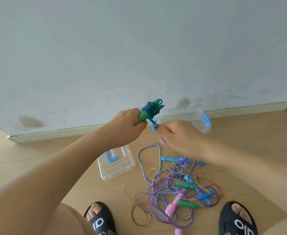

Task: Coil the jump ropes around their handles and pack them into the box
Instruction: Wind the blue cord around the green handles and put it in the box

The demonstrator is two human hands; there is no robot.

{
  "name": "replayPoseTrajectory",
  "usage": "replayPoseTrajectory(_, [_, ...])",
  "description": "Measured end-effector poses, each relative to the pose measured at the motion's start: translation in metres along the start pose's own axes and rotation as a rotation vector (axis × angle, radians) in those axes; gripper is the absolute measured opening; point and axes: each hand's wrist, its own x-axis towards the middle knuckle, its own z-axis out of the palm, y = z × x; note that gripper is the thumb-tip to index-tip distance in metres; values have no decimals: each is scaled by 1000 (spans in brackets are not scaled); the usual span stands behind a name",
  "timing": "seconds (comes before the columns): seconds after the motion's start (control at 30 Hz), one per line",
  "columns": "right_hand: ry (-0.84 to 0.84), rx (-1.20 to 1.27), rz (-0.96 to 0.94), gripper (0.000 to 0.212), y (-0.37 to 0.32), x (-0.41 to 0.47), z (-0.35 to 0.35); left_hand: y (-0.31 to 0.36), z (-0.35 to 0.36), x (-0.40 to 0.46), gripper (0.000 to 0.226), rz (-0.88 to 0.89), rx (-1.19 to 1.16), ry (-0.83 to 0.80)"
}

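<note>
My left hand (128,125) grips a pair of green handles (145,114) held up in front of the wall, with blue rope (152,108) coiled around their upper part. My right hand (176,134) pinches the loose end of that blue rope just below the coil. Behind my right hand the clear plastic box (199,122) with blue latches stands on the floor by the wall, partly hidden. A tangled pile of jump ropes (176,185) lies on the floor below, with blue, green and pink handles and purple, striped and orange cords.
The clear box lid (116,163) with a blue latch lies flat on the wooden floor left of the pile. My feet in black slippers (100,219) are at the bottom edge. A white wall with a baseboard (71,130) runs behind everything.
</note>
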Motion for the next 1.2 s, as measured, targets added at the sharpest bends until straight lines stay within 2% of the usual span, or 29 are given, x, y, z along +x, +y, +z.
replayPoseTrajectory(0.1, [39, -238, -51, 47, -2, -5, 1, 0, 10, 2, 20, 2, 92, 0])
replayPoseTrajectory(0.2, [130, -412, -177, 43, -10, -7, -9, -7, 18, 6, 19, 31, 319, 22])
replayPoseTrajectory(0.3, [259, -415, -279, 42, -18, -3, -28, -8, 26, 9, 10, 158, 552, 21])
replayPoseTrajectory(0.4, [302, -379, -319, 43, -21, 4, -39, 6, 34, 2, 14, 285, 608, -53])
replayPoseTrajectory(0.5, [225, -254, -260, 50, -6, 18, -49, 22, 34, -11, 20, 395, 524, -40])
replayPoseTrajectory(0.67, [-86, 111, -135, 57, 11, 30, -54, 28, 20, -29, 21, 511, 303, 48])
replayPoseTrajectory(0.77, [-168, 245, -42, 40, 19, 34, -39, 33, 13, -34, 11, 434, 53, 123])
replayPoseTrajectory(0.83, [-154, 267, 33, 37, 19, 32, -27, 34, 8, -34, 25, 326, -52, 147])
replayPoseTrajectory(0.93, [-156, 275, 93, 40, 13, 24, -12, 29, -1, -28, 20, 121, -96, 52])
replayPoseTrajectory(1.03, [-95, 285, 96, 52, 8, 16, -7, 20, -8, -21, 11, 42, -133, -50])
replayPoseTrajectory(1.13, [6, 39, -1, 58, 7, 0, -8, 7, -15, -9, 16, -45, -189, -77])
replayPoseTrajectory(1.2, [40, -189, -120, 55, 5, -10, -6, -6, -16, -1, 20, -104, -102, -64])
